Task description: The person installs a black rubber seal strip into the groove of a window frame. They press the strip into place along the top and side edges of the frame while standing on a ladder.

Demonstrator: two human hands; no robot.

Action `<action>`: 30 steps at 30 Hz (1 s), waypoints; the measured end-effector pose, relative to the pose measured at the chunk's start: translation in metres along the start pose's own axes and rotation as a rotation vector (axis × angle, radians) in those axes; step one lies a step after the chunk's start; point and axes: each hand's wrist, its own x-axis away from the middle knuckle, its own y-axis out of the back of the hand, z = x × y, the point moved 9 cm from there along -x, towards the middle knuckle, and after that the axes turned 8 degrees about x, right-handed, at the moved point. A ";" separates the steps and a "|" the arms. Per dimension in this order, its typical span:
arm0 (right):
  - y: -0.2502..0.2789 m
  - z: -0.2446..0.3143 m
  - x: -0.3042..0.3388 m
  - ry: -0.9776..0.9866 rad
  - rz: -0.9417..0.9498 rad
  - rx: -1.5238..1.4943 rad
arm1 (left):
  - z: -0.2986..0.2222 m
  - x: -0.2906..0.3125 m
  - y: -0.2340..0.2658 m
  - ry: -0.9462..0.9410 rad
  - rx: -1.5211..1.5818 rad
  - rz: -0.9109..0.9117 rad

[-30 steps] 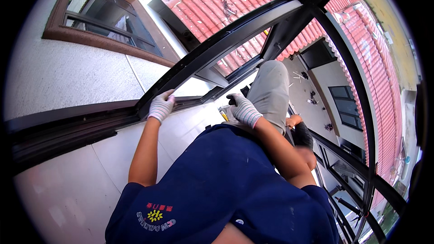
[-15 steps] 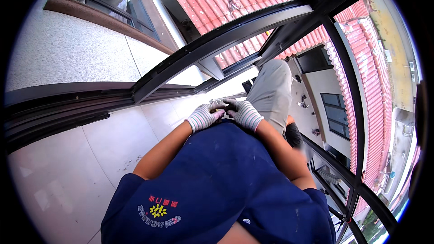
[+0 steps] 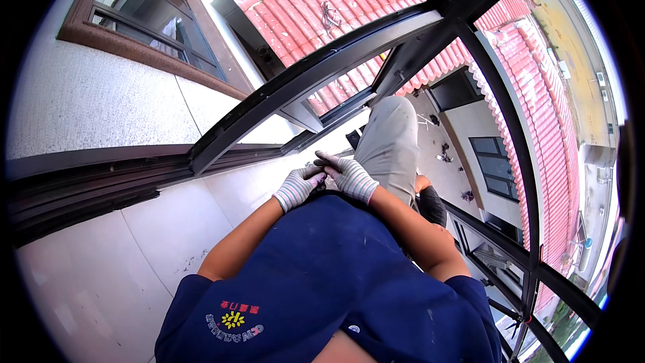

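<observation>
Both hands wear white knit gloves with coloured stripes and greyish, soiled fingertips. They meet in front of my waist, just beyond the hem of my dark blue shirt [image 3: 302, 255]. My left hand [image 3: 299, 186] is closed, its fingertips drawn together against those of the right. My right hand [image 3: 351, 176] is also closed at the thumb side, with its forefinger reaching out over the left fingertips. Whatever lies between the fingers is too small and too covered to make out. My leg in beige trousers [image 3: 390, 141] is bent forward beside the right hand.
A dark metal window frame [image 3: 322, 60] arches across in front of me. Black bars [image 3: 531, 181] run down the right side, with a courtyard [image 3: 440, 141] far below. Red roof tiles [image 3: 349, 0] spread outside. Pale floor tiles [image 3: 107, 249] lie to the left, along a dark sill track [image 3: 101, 178].
My hands have dropped slightly nearer my body, and the right forefinger now stretches further out. The whole view has shifted a little to the left.
</observation>
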 end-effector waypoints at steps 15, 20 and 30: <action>0.002 -0.019 -0.010 -0.088 -0.013 0.074 | -0.011 -0.011 0.011 -0.039 0.088 -0.053; 0.005 -0.013 -0.011 -0.064 -0.002 0.128 | -0.005 -0.010 0.009 0.017 0.079 -0.042; 0.004 -0.018 -0.011 -0.128 0.015 0.175 | 0.004 -0.013 0.018 -0.013 -0.059 -0.076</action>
